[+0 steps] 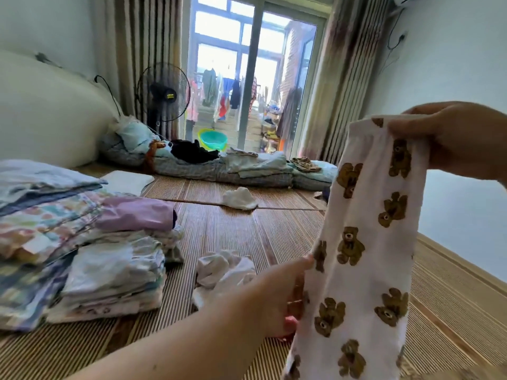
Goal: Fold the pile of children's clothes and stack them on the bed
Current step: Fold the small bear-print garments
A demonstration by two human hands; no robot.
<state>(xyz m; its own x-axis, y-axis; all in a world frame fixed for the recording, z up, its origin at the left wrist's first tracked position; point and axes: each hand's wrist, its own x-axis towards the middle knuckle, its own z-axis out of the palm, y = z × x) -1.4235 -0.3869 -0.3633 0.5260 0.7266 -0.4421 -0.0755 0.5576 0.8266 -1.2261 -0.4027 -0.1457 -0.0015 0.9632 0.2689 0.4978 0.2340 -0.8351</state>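
Observation:
A white child's garment printed with brown bears [367, 242] hangs upright in front of me at the right. My right hand [450, 138] pinches its top edge. My left hand [277, 300] grips its left side lower down, fingers partly behind the cloth. Stacks of folded clothes [109, 275] stand on the bamboo bed mat [241, 231] at the left, with a lilac piece [134, 215] on one stack. A crumpled white garment [225, 270] lies loose beside the stacks, just left of my left hand. Another small white piece [238, 198] lies farther back.
A rolled quilt with folded clothes and a dark garment [219, 165] runs across the far side of the bed. A standing fan [163, 91] and curtains are behind it. The headboard [46, 111] is at the left, the bed's wooden edge [461, 267] at the right.

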